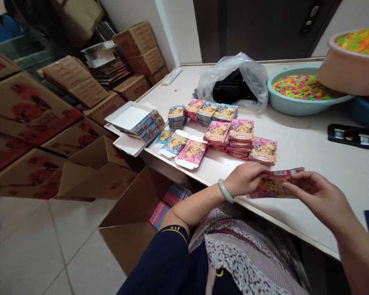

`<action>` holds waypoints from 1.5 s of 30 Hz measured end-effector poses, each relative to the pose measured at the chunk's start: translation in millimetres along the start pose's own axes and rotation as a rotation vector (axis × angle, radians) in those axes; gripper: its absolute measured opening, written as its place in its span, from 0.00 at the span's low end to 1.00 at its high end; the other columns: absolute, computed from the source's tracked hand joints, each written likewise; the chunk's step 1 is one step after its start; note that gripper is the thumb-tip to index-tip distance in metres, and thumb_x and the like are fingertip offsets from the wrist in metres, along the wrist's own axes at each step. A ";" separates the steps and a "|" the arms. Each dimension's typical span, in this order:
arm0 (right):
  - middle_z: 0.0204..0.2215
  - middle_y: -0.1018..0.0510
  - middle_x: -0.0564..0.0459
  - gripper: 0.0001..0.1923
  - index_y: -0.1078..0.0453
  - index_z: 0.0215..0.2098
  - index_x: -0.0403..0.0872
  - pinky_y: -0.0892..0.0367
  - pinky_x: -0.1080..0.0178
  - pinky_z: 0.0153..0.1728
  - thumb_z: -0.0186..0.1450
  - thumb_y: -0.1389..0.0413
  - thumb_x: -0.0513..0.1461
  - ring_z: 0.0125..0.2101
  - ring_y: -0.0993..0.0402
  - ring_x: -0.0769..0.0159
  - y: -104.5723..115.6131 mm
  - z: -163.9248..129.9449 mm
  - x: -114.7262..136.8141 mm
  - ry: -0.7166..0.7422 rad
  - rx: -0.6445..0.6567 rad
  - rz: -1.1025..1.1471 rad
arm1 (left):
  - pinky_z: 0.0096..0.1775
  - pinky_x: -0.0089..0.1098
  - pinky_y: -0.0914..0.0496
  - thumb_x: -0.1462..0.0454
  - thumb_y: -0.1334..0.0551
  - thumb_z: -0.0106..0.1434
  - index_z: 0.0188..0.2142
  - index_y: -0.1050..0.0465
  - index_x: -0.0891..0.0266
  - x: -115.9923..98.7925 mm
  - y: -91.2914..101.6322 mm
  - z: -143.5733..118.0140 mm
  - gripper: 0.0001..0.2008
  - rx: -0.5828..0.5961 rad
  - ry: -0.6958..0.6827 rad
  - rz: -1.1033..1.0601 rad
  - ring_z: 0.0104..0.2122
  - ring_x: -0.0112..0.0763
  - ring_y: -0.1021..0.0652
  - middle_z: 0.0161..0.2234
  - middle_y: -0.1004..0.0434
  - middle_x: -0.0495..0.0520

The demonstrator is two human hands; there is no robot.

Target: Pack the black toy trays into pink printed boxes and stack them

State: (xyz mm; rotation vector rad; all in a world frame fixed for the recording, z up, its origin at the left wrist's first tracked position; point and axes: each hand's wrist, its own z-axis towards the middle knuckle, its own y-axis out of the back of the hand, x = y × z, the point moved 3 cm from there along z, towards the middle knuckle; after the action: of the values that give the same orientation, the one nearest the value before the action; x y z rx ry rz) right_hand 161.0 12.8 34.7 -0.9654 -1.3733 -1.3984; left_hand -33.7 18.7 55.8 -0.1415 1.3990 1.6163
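Between my two hands is a small pink printed carton [273,186], tilted, with a barcode on its upper side. My left hand [246,179], with a pale bangle at the wrist, grips the carton's left end. At the other end my right hand [315,188] holds it between thumb and fingers, near an end flap. Just behind are stacks of pink cartons [241,133]. Flatter pink [191,152] and blue [174,144] cartons with white flaps lie to the left, by the table's front edge. Whether anything is inside the held carton is hidden.
An open cardboard box [126,209] holding packed cartons stands below the table [301,143]. White-lined display trays [132,116] are stacked at the table's left corner. Behind are a plastic bag [209,80] with black pieces and a blue basin [304,107] of colourful bits. Shipping boxes [27,110] crowd the left.
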 end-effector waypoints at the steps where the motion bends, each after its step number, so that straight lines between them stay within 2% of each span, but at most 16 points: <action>1: 0.30 0.21 0.52 0.24 0.30 0.33 0.50 0.24 0.58 0.31 0.48 0.33 0.55 0.30 0.22 0.59 5.6 -2.6 -5.9 -0.048 0.007 0.068 | 0.46 0.34 0.29 0.69 0.47 0.66 0.43 0.29 0.66 -0.4 -4.0 0.1 0.10 0.025 -0.014 0.016 0.42 0.34 0.23 0.40 0.22 0.59; 4: 0.30 0.20 0.52 0.22 0.30 0.32 0.50 0.24 0.58 0.34 0.46 0.31 0.53 0.32 0.22 0.59 13.0 -9.1 -18.9 -0.121 0.012 0.148 | 0.45 0.34 0.29 0.72 0.47 0.64 0.44 0.30 0.66 -1.5 -12.8 0.0 0.11 0.063 -0.035 0.066 0.43 0.34 0.23 0.41 0.22 0.58; 9: 0.32 0.18 0.47 0.24 0.21 0.33 0.47 0.26 0.54 0.37 0.49 0.35 0.58 0.33 0.22 0.53 3.4 -7.9 -32.7 -0.213 0.262 0.017 | 0.43 0.32 0.29 0.69 0.45 0.65 0.45 0.31 0.67 -10.4 -17.0 0.5 0.09 0.181 -0.145 0.182 0.40 0.33 0.23 0.39 0.22 0.57; 13: 0.33 0.18 0.46 0.27 0.20 0.32 0.47 0.28 0.51 0.44 0.51 0.38 0.60 0.37 0.22 0.51 -1.2 2.1 -26.0 -0.218 0.223 0.041 | 0.43 0.39 0.27 0.61 0.45 0.68 0.51 0.35 0.72 -14.9 -10.9 -1.1 0.17 0.199 -0.206 0.380 0.42 0.41 0.23 0.42 0.23 0.66; 16: 0.33 0.18 0.48 0.24 0.20 0.34 0.47 0.29 0.50 0.45 0.54 0.39 0.58 0.38 0.22 0.52 -9.8 6.8 -13.8 -0.186 0.279 0.091 | 0.41 0.39 0.26 0.62 0.46 0.68 0.53 0.36 0.69 -5.6 -8.0 -2.0 0.17 0.145 -0.196 0.357 0.42 0.41 0.22 0.45 0.23 0.67; 18: 0.34 0.19 0.48 0.22 0.21 0.36 0.48 0.28 0.50 0.43 0.57 0.41 0.56 0.37 0.23 0.54 -11.1 6.2 -4.4 -0.094 0.200 0.078 | 0.42 0.39 0.25 0.63 0.47 0.68 0.54 0.35 0.66 5.2 -7.0 -1.8 0.16 0.069 -0.162 0.231 0.43 0.39 0.21 0.45 0.23 0.65; 22: 0.53 0.27 0.44 0.27 0.30 0.53 0.49 0.33 0.47 0.52 0.58 0.39 0.51 0.52 0.31 0.52 2.5 -9.0 7.6 0.141 -0.284 -0.124 | 0.49 0.39 0.28 0.61 0.44 0.66 0.53 0.30 0.62 31.2 -6.6 -3.2 0.17 -0.177 0.072 -0.177 0.47 0.38 0.23 0.49 0.24 0.61; 23: 0.55 0.30 0.43 0.31 0.32 0.55 0.50 0.34 0.47 0.53 0.56 0.37 0.50 0.54 0.33 0.51 3.9 -13.0 5.3 0.132 -0.314 -0.140 | 0.50 0.39 0.29 0.60 0.42 0.65 0.53 0.29 0.62 37.6 -8.7 -4.6 0.17 -0.221 0.156 -0.306 0.47 0.39 0.23 0.49 0.24 0.60; 25: 0.53 0.28 0.42 0.32 0.32 0.53 0.48 0.31 0.48 0.49 0.54 0.36 0.51 0.51 0.30 0.51 0.6 -16.6 -6.6 0.024 -0.170 -0.048 | 0.45 0.36 0.27 0.57 0.37 0.62 0.50 0.26 0.62 48.6 -17.6 -7.8 0.19 -0.226 0.320 -0.581 0.43 0.38 0.22 0.47 0.22 0.58; 27: 0.44 0.22 0.44 0.25 0.29 0.46 0.47 0.28 0.50 0.45 0.55 0.37 0.51 0.43 0.24 0.54 -4.9 -17.4 -22.4 -0.111 -0.005 0.110 | 0.35 0.31 0.28 0.54 0.34 0.58 0.46 0.24 0.64 54.8 -30.2 -10.5 0.20 -0.137 0.443 -0.839 0.34 0.32 0.22 0.39 0.21 0.57; 29: 0.38 0.20 0.45 0.21 0.29 0.40 0.46 0.27 0.51 0.44 0.55 0.37 0.51 0.39 0.23 0.56 -6.2 -17.4 -37.3 -0.189 0.007 0.207 | 0.29 0.26 0.31 0.53 0.32 0.55 0.43 0.24 0.65 56.2 -41.7 -11.7 0.21 -0.034 0.495 -1.018 0.26 0.26 0.26 0.32 0.23 0.54; 31: 0.38 0.20 0.46 0.22 0.30 0.41 0.46 0.27 0.52 0.43 0.54 0.36 0.51 0.38 0.23 0.56 -5.6 -19.6 -49.5 -0.201 -0.041 0.235 | 0.31 0.26 0.31 0.55 0.31 0.55 0.49 0.27 0.63 54.5 -48.6 -10.7 0.24 0.007 0.462 -1.094 0.27 0.25 0.27 0.32 0.24 0.52; 34: 0.43 0.23 0.46 0.36 0.41 0.58 0.49 0.26 0.54 0.42 0.56 0.36 0.48 0.38 0.23 0.59 -4.2 -30.9 -62.1 -0.156 -0.119 0.215 | 0.42 0.28 0.29 0.60 0.32 0.57 0.61 0.41 0.52 49.8 -50.2 -7.4 0.34 -0.050 0.286 -1.014 0.39 0.27 0.26 0.40 0.28 0.52; 36: 0.48 0.26 0.47 0.43 0.53 0.66 0.54 0.26 0.57 0.40 0.58 0.38 0.47 0.39 0.23 0.62 -1.8 -41.3 -65.6 -0.106 -0.167 0.152 | 0.44 0.29 0.29 0.61 0.34 0.59 0.61 0.42 0.50 46.3 -49.2 -7.0 0.32 -0.047 0.177 -0.864 0.43 0.29 0.28 0.44 0.31 0.53; 40: 0.48 0.28 0.50 0.30 0.44 0.61 0.57 0.26 0.60 0.37 0.63 0.42 0.45 0.39 0.24 0.64 6.5 -49.7 -59.2 -0.001 -0.044 0.030 | 0.42 0.29 0.27 0.59 0.37 0.62 0.56 0.34 0.54 38.7 -46.0 -8.1 0.22 0.073 0.084 -0.607 0.46 0.33 0.29 0.47 0.34 0.56; 45: 0.43 0.26 0.50 0.10 0.30 0.43 0.52 0.27 0.61 0.36 0.65 0.44 0.45 0.43 0.27 0.61 26.0 -31.8 -37.4 0.139 -0.037 -0.156 | 0.45 0.32 0.29 0.58 0.41 0.66 0.40 0.24 0.61 25.7 -42.1 0.2 0.11 -0.093 0.048 -0.491 0.41 0.31 0.26 0.36 0.27 0.54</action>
State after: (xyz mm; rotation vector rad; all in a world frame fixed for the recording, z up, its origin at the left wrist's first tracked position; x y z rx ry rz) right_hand 198.2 -14.5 3.7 -0.7827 -1.3460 -1.5825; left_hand -17.8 28.6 10.1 -0.5384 1.2056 1.2705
